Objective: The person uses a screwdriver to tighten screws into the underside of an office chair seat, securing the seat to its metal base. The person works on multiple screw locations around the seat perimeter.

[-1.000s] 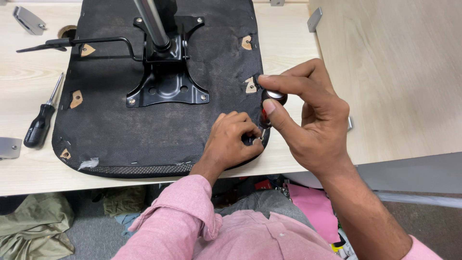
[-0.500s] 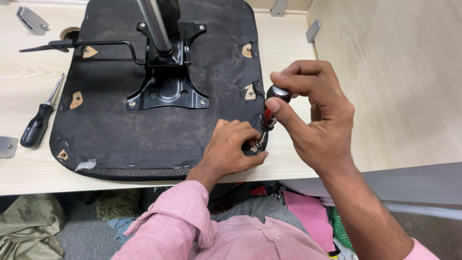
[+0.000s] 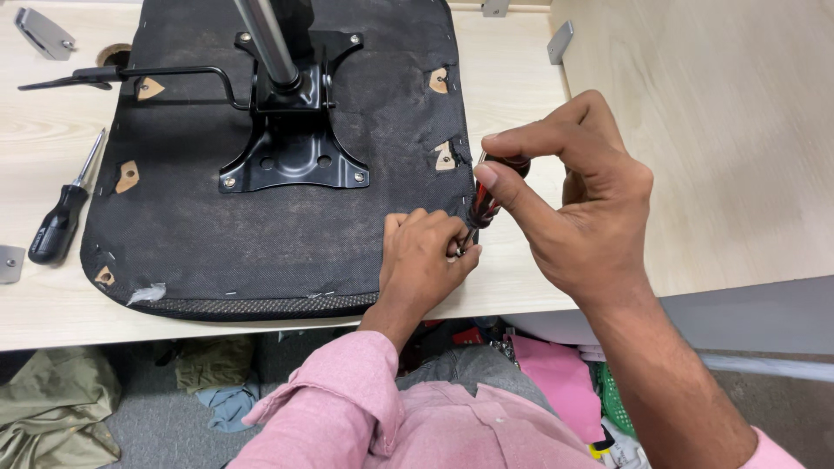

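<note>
An upturned black chair seat (image 3: 200, 217) lies on the light wooden table (image 3: 521, 87), with a black metal base plate (image 3: 295, 156) and a steel column (image 3: 265, 39) bolted to its underside. My right hand (image 3: 578, 200) is shut on the red and black handle of a screwdriver (image 3: 485, 201), whose tip points down at the seat's near right edge. My left hand (image 3: 426, 260) rests on that edge and pinches a small metal piece at the screwdriver's tip; the piece is mostly hidden by my fingers.
A second screwdriver with a black handle (image 3: 61, 217) lies left of the seat. Grey metal brackets (image 3: 39, 30) (image 3: 559, 41) (image 3: 10, 263) lie at the table's far left, back right and near left. A black lever (image 3: 122, 76) sticks out leftwards. Cloth and bags lie under the table.
Both hands have stayed at the seat's near right edge. My right hand has shifted its fingers around the screwdriver handle, and the view has drifted slightly.
</note>
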